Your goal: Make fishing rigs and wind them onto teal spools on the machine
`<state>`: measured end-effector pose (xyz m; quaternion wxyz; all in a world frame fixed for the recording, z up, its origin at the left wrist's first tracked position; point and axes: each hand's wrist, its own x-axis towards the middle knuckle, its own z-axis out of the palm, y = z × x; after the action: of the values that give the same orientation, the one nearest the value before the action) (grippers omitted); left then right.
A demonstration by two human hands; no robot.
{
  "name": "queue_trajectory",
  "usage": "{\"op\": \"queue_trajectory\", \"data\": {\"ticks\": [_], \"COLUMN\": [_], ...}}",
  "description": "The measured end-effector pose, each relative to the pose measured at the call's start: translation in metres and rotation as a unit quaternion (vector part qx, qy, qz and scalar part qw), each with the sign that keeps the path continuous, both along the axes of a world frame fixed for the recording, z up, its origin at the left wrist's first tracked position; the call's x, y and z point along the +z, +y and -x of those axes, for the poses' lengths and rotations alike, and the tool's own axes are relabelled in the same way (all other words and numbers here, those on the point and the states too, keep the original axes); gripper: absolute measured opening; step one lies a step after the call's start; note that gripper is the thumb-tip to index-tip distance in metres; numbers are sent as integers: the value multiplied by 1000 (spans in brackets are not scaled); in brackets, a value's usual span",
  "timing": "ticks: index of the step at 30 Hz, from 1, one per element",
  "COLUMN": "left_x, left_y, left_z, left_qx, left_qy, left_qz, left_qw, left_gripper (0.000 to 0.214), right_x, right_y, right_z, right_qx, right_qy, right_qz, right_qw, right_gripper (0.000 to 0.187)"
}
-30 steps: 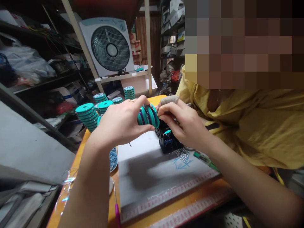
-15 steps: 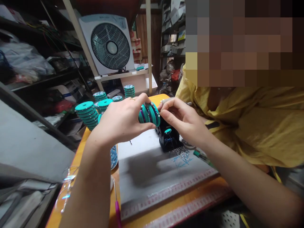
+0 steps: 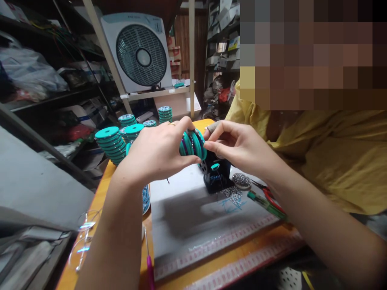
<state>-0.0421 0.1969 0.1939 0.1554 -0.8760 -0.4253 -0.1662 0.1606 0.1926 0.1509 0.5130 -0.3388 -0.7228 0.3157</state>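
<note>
My left hand [image 3: 160, 147] is wrapped round a short stack of teal round line spools [image 3: 193, 144], held tilted on its side above the board. Dark and purple bands show between the spools. At the stack's right end my right hand [image 3: 234, 139] has thumb and forefinger pinched together by the rim of the last spool. Whatever lies in that pinch is too small to make out. A greyish wrap [image 3: 212, 128] shows at one of the right fingers. Just below the hands stands a small black device [image 3: 217, 179] with a teal oval [image 3: 215, 166] on it.
On the grey board [image 3: 181, 241] lie small metal bits [image 3: 232, 196], a round dish of beads [image 3: 242, 180], a green cutter [image 3: 266, 205] and red-handled scissors [image 3: 272, 197]. Stacked teal spools [image 3: 110, 145] stand behind left. A purple-handled tool [image 3: 149, 270] lies left; a person in yellow [image 3: 326, 161] sits right.
Both hands and the stack have shifted slightly right. The right hand's fingertips have come closer to the spool rim, and the dish and scissors show more fully.
</note>
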Motion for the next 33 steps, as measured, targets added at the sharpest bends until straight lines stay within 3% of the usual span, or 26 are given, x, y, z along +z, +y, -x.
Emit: {"op": "queue_trajectory", "data": {"ticks": [6,13,17,23,28,33], "left_x": [1,3,-3,-15,-13,-15], "left_y": [-3,-4,-12,-23,-22,-19], "left_z": [-1,-2,-4,-3,-1,0], "left_qx": [6,26,54,69,73,66], "left_qy": [7,3,20,-6,-10,-16], "left_qz": [3,13,-51,-71,-44,-64], "left_qw": [1000,1000,997,995,996,996], "left_gripper": [50,63,58,59,57,59], "right_x": [-5,-19,-44,-91,-115,-117], "right_y": [2,-27,-55,-79,-80,-74], "right_z": [2,-19,-45,-77,-78,-71], "right_qx": [-62,-130,-163,-153,-163,-183], "right_qy": [-55,39,-112,-369,-404,-388], "right_qz": [-90,-70,-73,6,52,38], "right_qw": [992,988,977,917,899,903], "right_gripper": [21,14,13,12,12,10]}}
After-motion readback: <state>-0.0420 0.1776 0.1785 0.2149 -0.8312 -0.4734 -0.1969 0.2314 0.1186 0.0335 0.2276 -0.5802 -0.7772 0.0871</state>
